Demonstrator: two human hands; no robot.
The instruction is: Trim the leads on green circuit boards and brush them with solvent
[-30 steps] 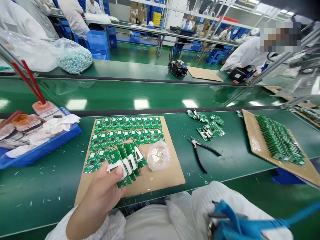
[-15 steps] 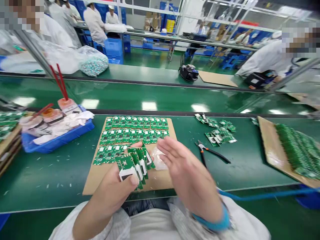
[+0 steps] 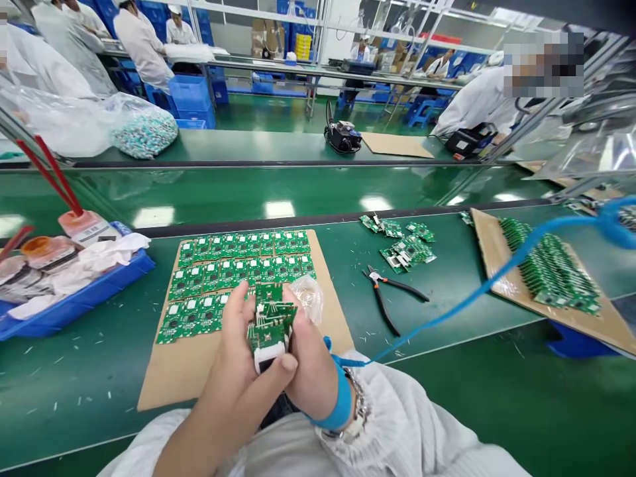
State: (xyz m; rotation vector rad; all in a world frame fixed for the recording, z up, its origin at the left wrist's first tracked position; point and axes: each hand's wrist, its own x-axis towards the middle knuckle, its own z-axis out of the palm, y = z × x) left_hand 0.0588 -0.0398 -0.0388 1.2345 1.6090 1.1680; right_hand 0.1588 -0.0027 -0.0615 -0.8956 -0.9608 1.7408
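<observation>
Both hands close around a small stack of green circuit boards (image 3: 271,326) above the cardboard sheet (image 3: 166,377).
Left hand (image 3: 236,374) and right hand (image 3: 312,358) grip the stack from either side, hiding part of the sheet's nearest board row; the right partly covers a clear plastic piece (image 3: 311,297). Cutters (image 3: 383,305) lie to the right, a blue tray (image 3: 99,299) left; a blue cord (image 3: 447,302) crosses the bench. Half a second ago, the right hand was flat, apart from the stack.

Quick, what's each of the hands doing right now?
Left hand: closed, holding green circuit boards.
Right hand: closed on the same boards, from their right side.
</observation>
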